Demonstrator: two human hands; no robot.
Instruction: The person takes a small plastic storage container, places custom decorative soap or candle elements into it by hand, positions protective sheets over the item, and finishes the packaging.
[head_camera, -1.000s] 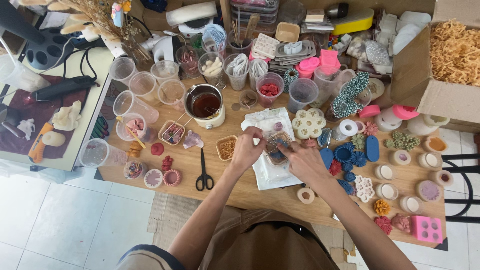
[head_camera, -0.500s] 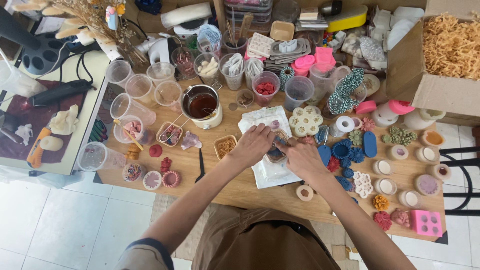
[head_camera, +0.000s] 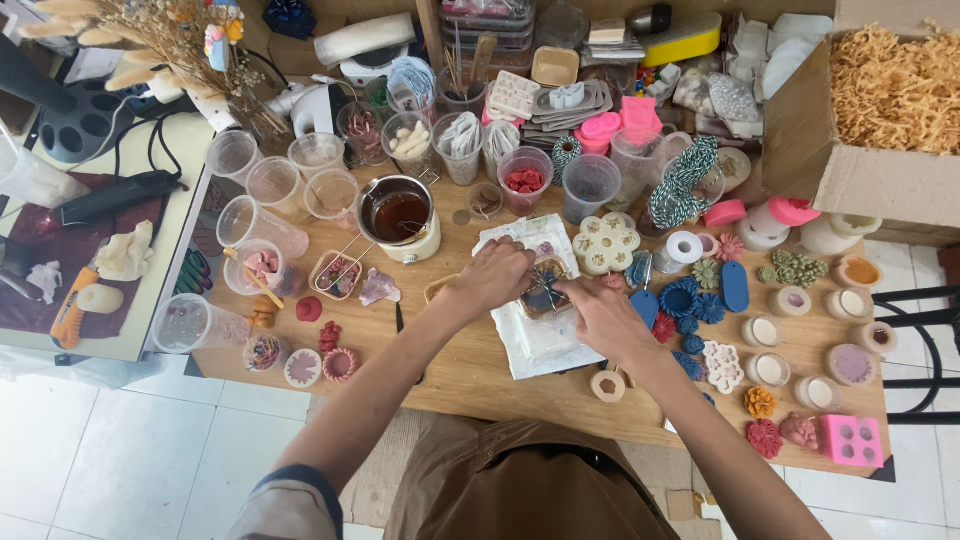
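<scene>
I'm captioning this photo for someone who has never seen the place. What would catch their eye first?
At the middle, the left hand and right hand meet over a small clear packet on a white sheet. Behind them sits a metal pot of dark liquid; at far right, a cardboard box of straw.

head cam — 1 view | looks straight down | wooden table (head_camera: 480, 370) fairly near — wide
</scene>
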